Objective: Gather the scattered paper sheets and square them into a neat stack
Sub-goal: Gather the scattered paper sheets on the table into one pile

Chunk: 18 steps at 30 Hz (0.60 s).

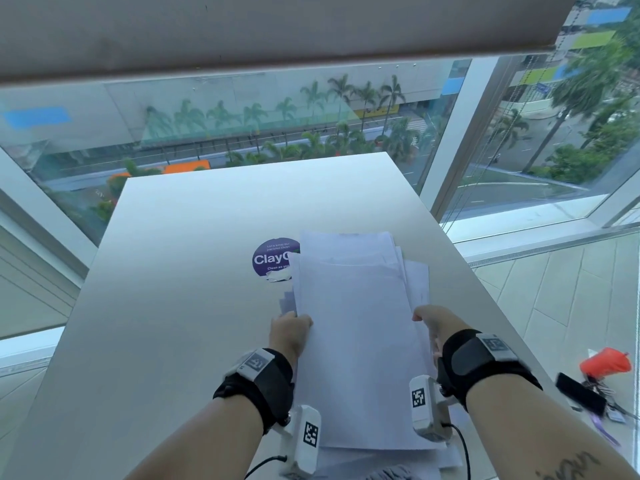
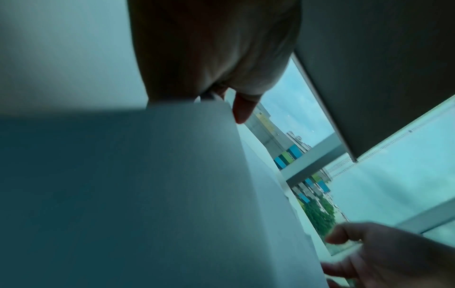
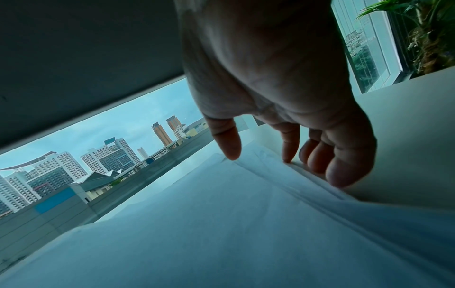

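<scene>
An uneven stack of white paper sheets (image 1: 360,323) lies lengthwise on the white table (image 1: 173,306), its sheets fanned out at the far end and on both sides. My left hand (image 1: 292,329) grips the stack's left edge, and the left wrist view shows the thumb (image 2: 242,111) over the top sheet (image 2: 197,185). My right hand (image 1: 427,320) holds the right edge. In the right wrist view its thumb (image 3: 227,144) rests on the top sheet (image 3: 221,224) while the curled fingers (image 3: 339,167) press the offset side edges. Both hands sit about midway along the stack.
A round purple sticker (image 1: 272,256) on the table is partly covered by the sheets, with a small white scrap (image 1: 278,277) beside it. Glass windows surround the table's far end. An orange object (image 1: 604,363) and dark items (image 1: 581,393) lie on the floor at right.
</scene>
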Each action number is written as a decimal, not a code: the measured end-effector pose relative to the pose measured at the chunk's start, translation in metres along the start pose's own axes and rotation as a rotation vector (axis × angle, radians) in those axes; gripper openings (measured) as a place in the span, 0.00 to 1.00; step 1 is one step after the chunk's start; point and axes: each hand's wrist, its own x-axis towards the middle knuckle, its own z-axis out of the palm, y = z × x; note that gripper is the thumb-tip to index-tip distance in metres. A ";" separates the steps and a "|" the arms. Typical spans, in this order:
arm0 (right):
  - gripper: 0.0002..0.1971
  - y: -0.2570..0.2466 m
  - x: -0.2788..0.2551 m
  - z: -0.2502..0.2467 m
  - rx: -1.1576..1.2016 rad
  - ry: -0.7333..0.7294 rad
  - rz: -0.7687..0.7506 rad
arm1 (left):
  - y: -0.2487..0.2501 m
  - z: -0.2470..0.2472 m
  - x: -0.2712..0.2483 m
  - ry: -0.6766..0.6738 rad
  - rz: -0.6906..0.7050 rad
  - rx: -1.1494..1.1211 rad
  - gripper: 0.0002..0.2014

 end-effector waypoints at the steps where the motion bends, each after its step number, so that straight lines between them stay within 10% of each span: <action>1: 0.09 -0.001 -0.001 0.002 -0.010 0.004 -0.005 | -0.003 0.000 0.003 0.017 0.014 0.015 0.19; 7: 0.27 -0.001 0.009 0.004 -0.005 0.017 0.011 | 0.008 0.002 -0.004 -0.006 -0.032 -0.046 0.06; 18: 0.21 0.015 0.003 0.006 0.077 0.012 -0.067 | 0.004 0.005 0.002 -0.048 -0.128 0.148 0.28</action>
